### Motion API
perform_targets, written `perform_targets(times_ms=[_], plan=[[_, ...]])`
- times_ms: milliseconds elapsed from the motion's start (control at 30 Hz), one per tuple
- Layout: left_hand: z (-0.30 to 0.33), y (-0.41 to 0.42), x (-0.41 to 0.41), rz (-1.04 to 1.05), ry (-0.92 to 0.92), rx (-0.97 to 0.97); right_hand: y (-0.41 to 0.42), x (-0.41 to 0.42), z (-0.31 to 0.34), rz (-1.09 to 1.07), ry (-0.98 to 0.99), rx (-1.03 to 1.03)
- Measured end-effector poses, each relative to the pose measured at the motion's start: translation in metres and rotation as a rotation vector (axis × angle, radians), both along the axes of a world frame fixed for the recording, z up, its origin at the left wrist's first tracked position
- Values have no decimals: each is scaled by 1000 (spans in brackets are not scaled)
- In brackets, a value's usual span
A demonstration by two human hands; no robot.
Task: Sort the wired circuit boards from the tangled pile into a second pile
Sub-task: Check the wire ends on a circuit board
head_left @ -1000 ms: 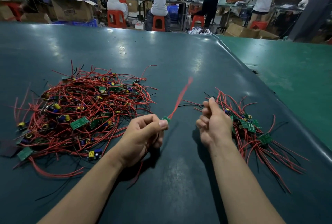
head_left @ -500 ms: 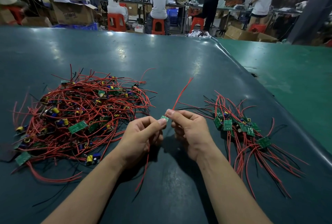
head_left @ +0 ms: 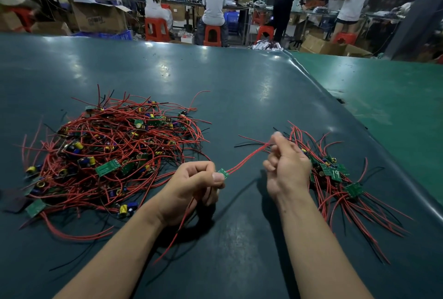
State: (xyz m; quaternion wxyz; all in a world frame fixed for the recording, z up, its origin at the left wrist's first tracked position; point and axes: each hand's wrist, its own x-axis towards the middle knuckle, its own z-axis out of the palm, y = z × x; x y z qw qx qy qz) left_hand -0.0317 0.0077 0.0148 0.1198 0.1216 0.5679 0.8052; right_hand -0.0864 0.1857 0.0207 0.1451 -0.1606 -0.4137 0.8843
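Observation:
A big tangled pile point(head_left: 112, 155) of red-wired green circuit boards lies on the left of the dark table. A smaller second pile point(head_left: 335, 178) of the same boards lies on the right. Between them my left hand point(head_left: 191, 188) pinches a small green circuit board point(head_left: 222, 172) at thumb and forefinger; more red wire hangs below that hand. The board's two red wires point(head_left: 247, 160) run up and right into my right hand point(head_left: 285, 169), which grips them with curled fingers just left of the second pile.
The dark green table point(head_left: 215, 87) ends at a rounded right edge, with a lighter green table point(head_left: 388, 97) beyond it. Behind the far edge, people sit on red stools point(head_left: 157, 29) among cardboard boxes point(head_left: 98, 19).
My right hand left the board and slid right along its red wires, stretching them out toward the second pile. My left hand kept its pinch on the board.

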Motion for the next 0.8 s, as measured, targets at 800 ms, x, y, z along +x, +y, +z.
perform_targets(times_ms=[800], plan=[[3, -3, -5, 50, -106, 98, -23, 33, 14, 690, 112, 722]])
